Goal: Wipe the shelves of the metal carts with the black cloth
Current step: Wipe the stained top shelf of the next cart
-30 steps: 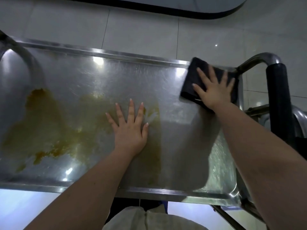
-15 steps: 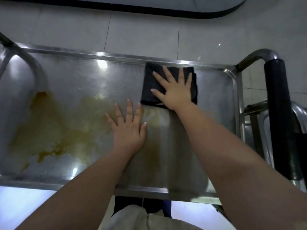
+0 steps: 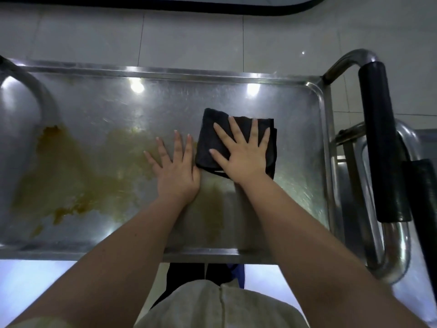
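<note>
The metal cart's top shelf [image 3: 236, 95] fills the view, a steel tray with a raised rim. A brownish-yellow stain [image 3: 71, 176] spreads over its left half and runs to the middle. A folded black cloth [image 3: 210, 138] lies flat right of centre. My right hand [image 3: 243, 152] presses on the cloth with fingers spread and straight. My left hand [image 3: 176, 169] lies flat on the bare shelf just left of the cloth, fingers straight, its edge touching the cloth.
The cart's handle, a steel tube with a black grip [image 3: 380, 143], stands at the right end. Another curved steel tube [image 3: 30, 91] rises at the left end. Beyond the cart lies pale tiled floor [image 3: 189, 36]. Part of a second cart [image 3: 421, 185] shows at far right.
My right hand has slid the cloth from the shelf's far right corner leftward, then toward me, beside my left hand. My left hand has stayed flat in place.
</note>
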`<state>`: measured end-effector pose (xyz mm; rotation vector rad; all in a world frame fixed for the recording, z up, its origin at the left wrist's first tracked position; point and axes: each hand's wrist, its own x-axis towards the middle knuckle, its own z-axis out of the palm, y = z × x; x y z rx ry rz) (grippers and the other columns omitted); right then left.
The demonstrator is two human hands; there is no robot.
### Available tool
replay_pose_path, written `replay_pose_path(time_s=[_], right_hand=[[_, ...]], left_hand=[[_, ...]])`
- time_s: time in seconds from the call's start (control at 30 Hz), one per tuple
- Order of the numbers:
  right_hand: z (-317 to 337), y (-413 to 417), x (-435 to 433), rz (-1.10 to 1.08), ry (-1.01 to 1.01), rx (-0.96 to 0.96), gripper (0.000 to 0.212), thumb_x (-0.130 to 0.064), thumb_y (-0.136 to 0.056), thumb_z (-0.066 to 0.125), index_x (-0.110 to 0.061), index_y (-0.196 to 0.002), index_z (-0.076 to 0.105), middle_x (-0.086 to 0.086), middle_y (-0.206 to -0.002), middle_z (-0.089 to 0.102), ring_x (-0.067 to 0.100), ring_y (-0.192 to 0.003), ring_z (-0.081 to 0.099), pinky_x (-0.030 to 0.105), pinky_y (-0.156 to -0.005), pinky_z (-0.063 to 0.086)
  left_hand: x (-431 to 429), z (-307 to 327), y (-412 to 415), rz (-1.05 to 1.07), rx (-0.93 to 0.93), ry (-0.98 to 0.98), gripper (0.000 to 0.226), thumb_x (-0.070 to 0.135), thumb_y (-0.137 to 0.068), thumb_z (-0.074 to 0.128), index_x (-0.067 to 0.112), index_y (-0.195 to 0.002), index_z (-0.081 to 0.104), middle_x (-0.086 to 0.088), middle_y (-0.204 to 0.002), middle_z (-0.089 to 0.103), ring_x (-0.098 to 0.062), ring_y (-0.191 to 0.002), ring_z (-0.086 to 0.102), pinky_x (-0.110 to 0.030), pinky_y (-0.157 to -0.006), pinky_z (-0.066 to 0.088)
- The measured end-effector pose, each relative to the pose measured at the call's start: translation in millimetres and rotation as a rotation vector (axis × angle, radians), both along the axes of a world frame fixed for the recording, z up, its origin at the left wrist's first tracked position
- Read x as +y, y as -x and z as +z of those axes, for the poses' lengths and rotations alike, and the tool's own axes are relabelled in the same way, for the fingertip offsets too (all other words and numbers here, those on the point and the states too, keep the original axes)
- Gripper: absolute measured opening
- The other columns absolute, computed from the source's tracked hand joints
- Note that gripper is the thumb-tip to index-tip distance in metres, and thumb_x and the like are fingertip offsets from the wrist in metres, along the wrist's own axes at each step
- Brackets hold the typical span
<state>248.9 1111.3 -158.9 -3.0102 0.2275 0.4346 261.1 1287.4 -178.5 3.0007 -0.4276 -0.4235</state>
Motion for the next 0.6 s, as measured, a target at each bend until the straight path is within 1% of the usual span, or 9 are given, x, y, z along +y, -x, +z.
replay_pose_path(time_s=[0.07,0.13,0.23,0.3,0.37,0.47,0.53,0.6], right_hand=[[1.6,2.5,-27.6,-0.017,0.004,-0.007,0.067,-0.078,-0.089,0.014,-0.055,-0.149,-0.004,-0.014,-0.164,-0.006,0.041,-0.148,-0.014,0.066,-0.113,-0.011],[1.2,16.6,-71.0,-0.153,0.025,-0.001,0.067,-0.078,-0.088,0.017,-0.057,-0.149,-0.002,-0.015,-0.164,-0.005,0.039,-0.148,-0.011,0.064,-0.114,-0.011],[5.8,46.3,-123.8,-0.4,0.04,0.018,0.067,-0.077,-0.089,0.016,-0.054,-0.15,-0.001,-0.012,-0.164,-0.004,0.039,-0.148,-0.012,0.063,-0.115,-0.01],[9.2,54.4,-130.3,-0.449,0.064,0.059,0.068,-0.076,-0.089,0.014,-0.053,-0.151,-0.003,-0.013,-0.164,-0.005,0.04,-0.148,-0.014,0.063,-0.115,-0.009],[10.0,49.1,-117.8,-0.486,0.08,0.081,0.068,-0.074,-0.09,0.013,-0.051,-0.151,-0.005,-0.012,-0.164,-0.007,0.043,-0.147,-0.015,0.067,-0.113,-0.007],[9.8,24.3,-74.7,-0.559,0.019,0.078,0.069,-0.075,-0.09,0.016,-0.051,-0.151,-0.007,-0.011,-0.164,-0.011,0.048,-0.144,-0.019,0.073,-0.108,-0.009],[9.5,4.0,-30.0,-0.493,-0.029,0.073,0.07,-0.075,-0.09,0.018,-0.051,-0.151,-0.008,-0.012,-0.163,-0.014,0.049,-0.143,-0.021,0.074,-0.106,-0.013],[7.9,-8.9,17.2,-0.315,-0.053,0.048,0.07,-0.074,-0.091,0.018,-0.051,-0.151,-0.007,-0.011,-0.163,-0.015,0.049,-0.143,-0.022,0.073,-0.105,-0.018]], left_hand=[[0.1,2.1,-0.3,0.005,0.011,0.006,0.067,0.044,-0.099,0.018,0.026,-0.156,-0.011,-0.004,-0.164,-0.016,-0.047,-0.146,-0.014,-0.073,-0.109,-0.005],[-2.5,5.2,-0.5,0.018,0.044,0.006,0.065,0.045,-0.101,0.018,0.027,-0.156,-0.012,-0.003,-0.164,-0.018,-0.046,-0.146,-0.016,-0.073,-0.11,-0.006],[-2.0,12.6,-2.7,0.005,0.096,0.029,0.065,0.048,-0.101,0.02,0.032,-0.155,-0.013,0.004,-0.163,-0.021,-0.041,-0.147,-0.019,-0.071,-0.111,-0.008],[13.8,17.0,-7.7,-0.021,0.109,0.07,0.062,0.05,-0.102,0.023,0.041,-0.155,-0.007,0.011,-0.164,-0.016,-0.033,-0.149,-0.016,-0.07,-0.112,-0.008],[41.1,16.3,-12.9,-0.047,0.09,0.077,0.058,0.052,-0.102,0.023,0.049,-0.153,-0.003,0.015,-0.164,-0.01,-0.031,-0.151,-0.012,-0.072,-0.111,-0.005],[68.6,12.1,-14.8,-0.096,0.06,0.001,0.056,0.058,-0.097,0.009,0.055,-0.15,-0.009,0.017,-0.163,-0.011,-0.033,-0.15,-0.012,-0.076,-0.107,-0.005],[68.0,11.4,-14.0,-0.093,0.047,-0.013,0.058,0.056,-0.096,0.006,0.051,-0.152,-0.006,0.015,-0.164,-0.01,-0.032,-0.151,-0.011,-0.077,-0.106,-0.009],[64.6,11.4,-14.1,-0.083,0.032,-0.01,0.057,0.054,-0.098,0.005,0.048,-0.153,-0.006,0.014,-0.163,-0.013,-0.032,-0.15,-0.012,-0.074,-0.106,-0.014]])
